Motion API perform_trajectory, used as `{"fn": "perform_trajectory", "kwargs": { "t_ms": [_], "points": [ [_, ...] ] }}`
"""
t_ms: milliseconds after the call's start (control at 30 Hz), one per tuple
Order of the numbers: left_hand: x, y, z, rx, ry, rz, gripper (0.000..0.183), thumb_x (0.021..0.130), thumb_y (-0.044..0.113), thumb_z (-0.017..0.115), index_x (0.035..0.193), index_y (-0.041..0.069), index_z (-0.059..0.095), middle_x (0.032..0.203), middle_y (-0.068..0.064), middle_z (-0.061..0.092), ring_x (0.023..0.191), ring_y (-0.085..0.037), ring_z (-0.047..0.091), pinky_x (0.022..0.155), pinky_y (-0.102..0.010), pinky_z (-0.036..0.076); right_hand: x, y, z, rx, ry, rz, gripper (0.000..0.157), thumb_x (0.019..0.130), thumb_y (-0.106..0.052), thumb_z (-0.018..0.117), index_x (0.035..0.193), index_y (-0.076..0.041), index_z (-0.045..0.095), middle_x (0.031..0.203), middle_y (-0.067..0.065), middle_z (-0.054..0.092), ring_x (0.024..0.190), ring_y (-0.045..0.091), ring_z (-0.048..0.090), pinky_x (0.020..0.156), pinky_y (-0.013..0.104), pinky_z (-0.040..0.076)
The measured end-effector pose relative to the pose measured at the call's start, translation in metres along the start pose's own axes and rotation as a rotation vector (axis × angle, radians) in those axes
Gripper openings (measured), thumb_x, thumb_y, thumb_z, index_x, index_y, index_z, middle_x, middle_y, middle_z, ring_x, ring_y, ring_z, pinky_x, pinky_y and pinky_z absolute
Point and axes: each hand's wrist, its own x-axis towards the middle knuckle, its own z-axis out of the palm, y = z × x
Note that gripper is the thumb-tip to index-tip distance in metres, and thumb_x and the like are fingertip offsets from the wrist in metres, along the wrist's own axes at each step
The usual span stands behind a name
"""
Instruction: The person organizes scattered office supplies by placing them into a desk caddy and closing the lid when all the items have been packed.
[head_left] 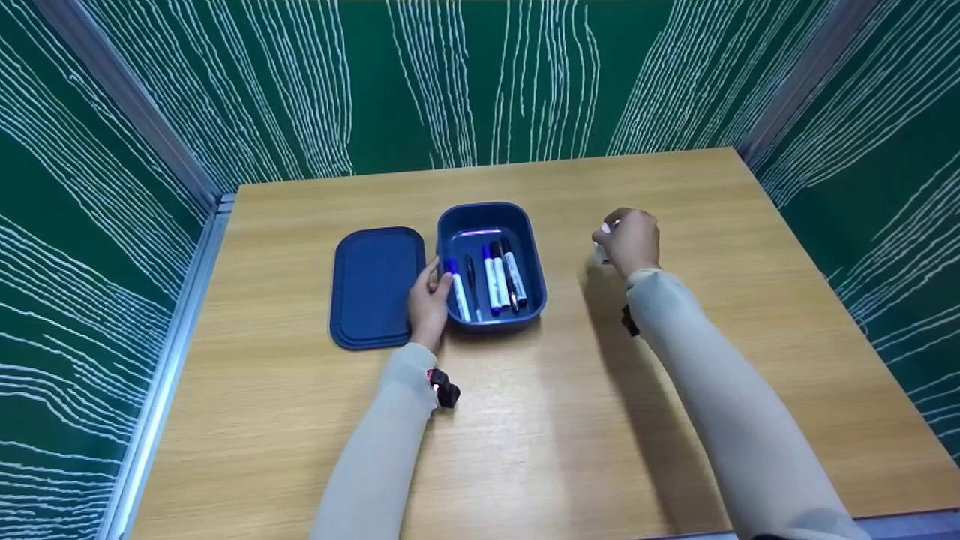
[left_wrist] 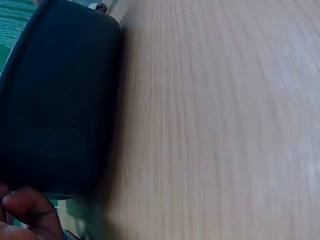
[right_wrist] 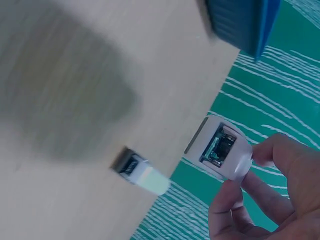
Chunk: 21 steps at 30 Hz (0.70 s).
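A dark blue plastic box point(head_left: 484, 217) stands uncovered on the table, holding several markers point(head_left: 491, 279) and a thin black pen point(head_left: 470, 274). My left hand point(head_left: 429, 306) grips its left side, thumb at the rim and fingers outside; the left wrist view shows the box's outer wall point(left_wrist: 60, 100). To the right of the box, my right hand point(head_left: 634, 238) pinches a small white rounded sharpener-like piece point(right_wrist: 227, 150) with a dark rectangular window. Below it on the table is what looks like an eraser point(right_wrist: 145, 175), pale with a dark end, partly hidden by the hand in the head view.
The flat blue lid point(head_left: 377, 289) lies left of the box, close by my left hand. Beneath everything is a wooden table point(head_left: 510, 420). Green panels point(head_left: 375, 82) with white wavy lines rise behind it and on both sides.
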Motion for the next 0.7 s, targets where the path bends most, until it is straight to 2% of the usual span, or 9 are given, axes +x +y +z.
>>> {"fn": "perform_trajectory", "kwargs": {
  "t_ms": [167, 367, 700],
  "points": [
    [-0.001, 0.001, 0.000, 0.005, -0.005, -0.007, 0.044, 0.097, 0.020, 0.062, 0.141, 0.016, 0.056, 0.083, 0.000, 0.051, 0.081, -0.015, 0.049, 0.077, -0.029, 0.041, -0.002, -0.014, 0.000, 0.019, -0.031, -0.002, 0.033, 0.095, -0.012, 0.061, 0.126, 0.000, 0.062, 0.127, 0.017, 0.057, 0.113, 0.030, 0.054, 0.097, 0.046, 0.049],
    [-0.001, 0.001, 0.000, 0.012, -0.004, -0.014, 0.044, 0.098, 0.021, 0.062, 0.141, 0.017, 0.055, 0.084, 0.000, 0.054, 0.081, -0.014, 0.050, 0.075, -0.028, 0.042, -0.004, -0.026, 0.006, 0.018, -0.035, -0.039, 0.033, 0.094, -0.011, 0.062, 0.125, 0.000, 0.062, 0.126, 0.016, 0.056, 0.115, 0.030, 0.052, 0.099, 0.045, 0.047],
    [-0.001, 0.001, 0.001, -0.016, -0.008, 0.008, 0.045, 0.097, 0.019, 0.062, 0.141, 0.012, 0.055, 0.079, 0.004, 0.046, 0.078, -0.014, 0.046, 0.075, -0.028, 0.039, -0.006, -0.044, 0.030, -0.018, 0.019, -0.159, 0.028, 0.086, -0.011, 0.064, 0.111, 0.000, 0.069, 0.111, 0.015, 0.066, 0.100, 0.026, 0.059, 0.088, 0.041, 0.051]
  ]
}}
